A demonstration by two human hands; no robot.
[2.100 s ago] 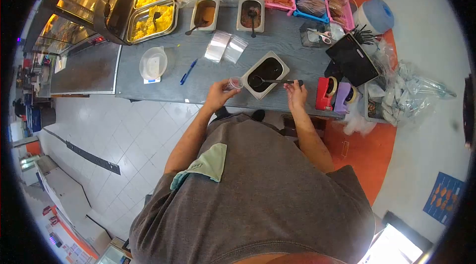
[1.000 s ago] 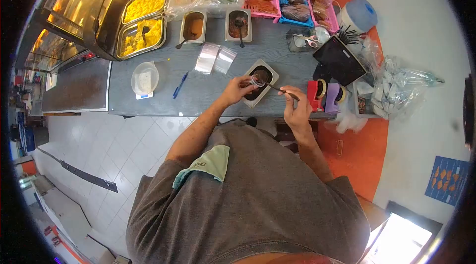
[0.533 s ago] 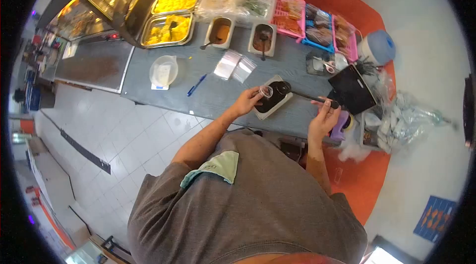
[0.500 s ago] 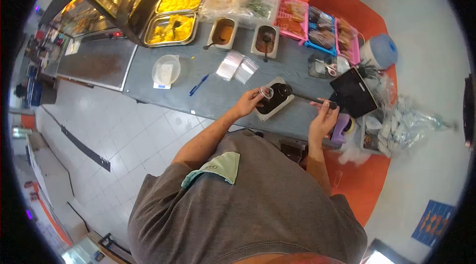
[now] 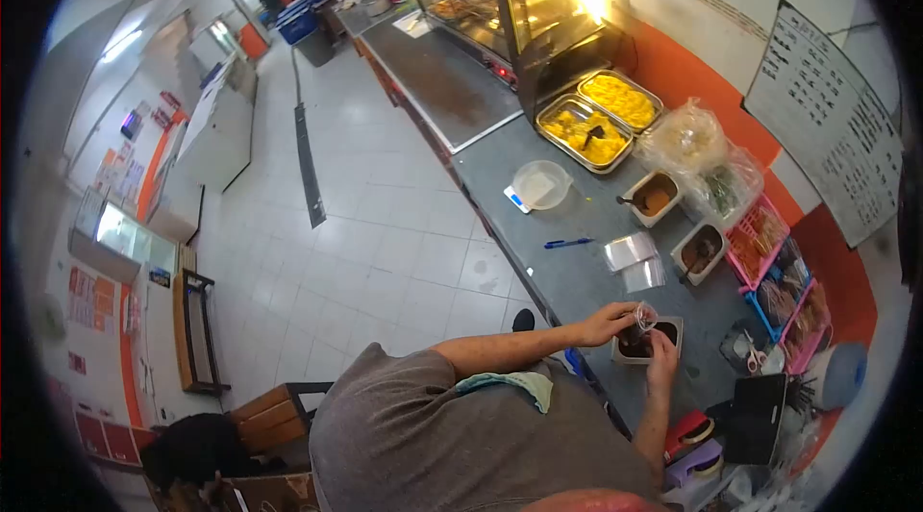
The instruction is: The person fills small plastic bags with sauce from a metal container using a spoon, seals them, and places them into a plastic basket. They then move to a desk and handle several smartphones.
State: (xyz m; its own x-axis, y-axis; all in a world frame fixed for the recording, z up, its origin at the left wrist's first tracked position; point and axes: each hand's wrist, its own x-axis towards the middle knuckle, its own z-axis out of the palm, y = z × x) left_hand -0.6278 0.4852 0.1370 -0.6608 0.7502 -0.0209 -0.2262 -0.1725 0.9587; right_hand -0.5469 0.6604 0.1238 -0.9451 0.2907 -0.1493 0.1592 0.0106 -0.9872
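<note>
A small clear plastic cup (image 5: 645,316) is gripped in the fingers of my left hand (image 5: 611,323), over the far left side of a metal tub (image 5: 677,327) of dark sauce. My right hand (image 5: 661,350) is closed at the near right side of the tub, close beside the cup. The black ladle it held a moment earlier is mostly hidden by the hands now. Behind the tub lie stacks of clear plastic bags (image 5: 635,257). A blue pen (image 5: 569,243) rests to their left.
Two more sauce tubs (image 5: 657,197), trays of yellow food (image 5: 588,134) and a round plastic container (image 5: 541,185) stand farther back. Pink and blue baskets (image 5: 803,339) line the wall side. A black tablet (image 5: 755,419) and tape dispensers (image 5: 694,454) are at right. A heated display case (image 5: 510,7) stands beyond.
The view has swung left, showing more floor. My right hand has moved from out along the ladle's handle to the tub, close to the cup. My left hand still holds the cup.
</note>
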